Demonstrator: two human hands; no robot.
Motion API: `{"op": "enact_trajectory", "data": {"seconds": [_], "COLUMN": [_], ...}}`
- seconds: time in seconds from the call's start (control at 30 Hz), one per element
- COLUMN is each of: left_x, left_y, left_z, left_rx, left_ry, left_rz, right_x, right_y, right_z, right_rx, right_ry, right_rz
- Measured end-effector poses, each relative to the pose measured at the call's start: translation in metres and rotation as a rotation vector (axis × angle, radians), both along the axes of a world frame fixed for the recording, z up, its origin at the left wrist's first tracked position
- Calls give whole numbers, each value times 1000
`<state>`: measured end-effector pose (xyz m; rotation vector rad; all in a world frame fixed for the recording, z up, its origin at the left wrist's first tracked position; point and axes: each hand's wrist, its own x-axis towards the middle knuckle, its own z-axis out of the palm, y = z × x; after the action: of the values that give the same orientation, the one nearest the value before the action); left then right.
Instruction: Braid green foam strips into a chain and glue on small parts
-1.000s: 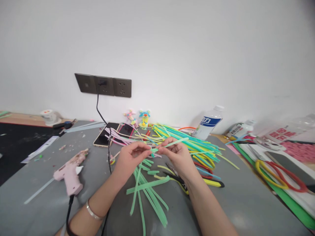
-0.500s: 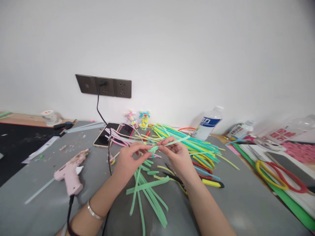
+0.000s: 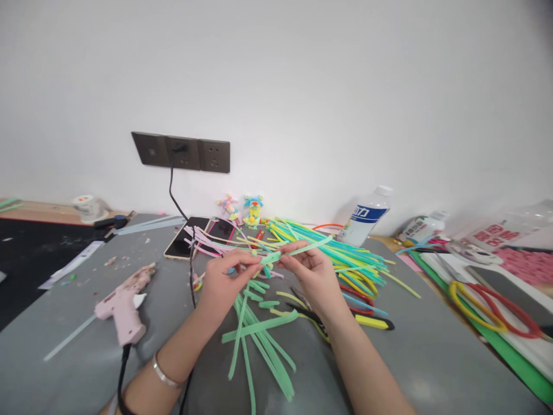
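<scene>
Stem [image 3: 271,257] in pale green is stretched between two bare hands above a gray surface [image 3: 423,363], its long axis climbing gently from left to right and its free end pointing away past the right hand toward the wall. The left hand [image 3: 222,278] pinches the near end between thumb and forefinger; the right hand [image 3: 313,278] pinches it a little farther along. Beyond the right hand, one upright bottle [image 3: 365,218] carries a blue label on which the white character 力 can be read. Farther right, red lettering marks a clear wrapper [image 3: 492,236], too blurred to make out, beyond one pair of scissors [image 3: 533,332]. Two phones [image 3: 179,242] lie beyond the left hand, and two figures, a pink figure [image 3: 228,206] and a blue-and-yellow figure [image 3: 252,212], stand against the wall ahead of the hands. One pink glue gun [image 3: 123,308] rests left of the left hand, its nozzle aimed away from the wearer. Just below the hands are at least three short green pieces [image 3: 268,304] and a heap of long green stems [image 3: 265,346], while a yellow-and-turquoise bundle [image 3: 328,248], too tangled to count, spreads behind the right hand.
</scene>
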<state>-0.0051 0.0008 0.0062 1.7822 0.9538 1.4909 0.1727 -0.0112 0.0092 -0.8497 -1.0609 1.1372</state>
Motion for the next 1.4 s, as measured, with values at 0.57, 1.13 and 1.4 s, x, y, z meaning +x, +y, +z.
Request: {"op": "enact_trajectory", "data": {"seconds": [0.57, 1.13, 1.4], "left_x": [-1, -1, 0], "left_y": [0, -1, -2], "left_z": [0, 1, -2], "left_rx": [13, 57, 126], "left_ry": [-12, 57, 135], "left_rz": [-29, -59, -33], "right_x": [4, 3, 0], "right_y": [-3, -7, -8], "right_z": [7, 6, 3], "right_rx": [59, 334, 536], "right_ry": [-213, -572, -848], "right_rz": [-68, -240, -348]}}
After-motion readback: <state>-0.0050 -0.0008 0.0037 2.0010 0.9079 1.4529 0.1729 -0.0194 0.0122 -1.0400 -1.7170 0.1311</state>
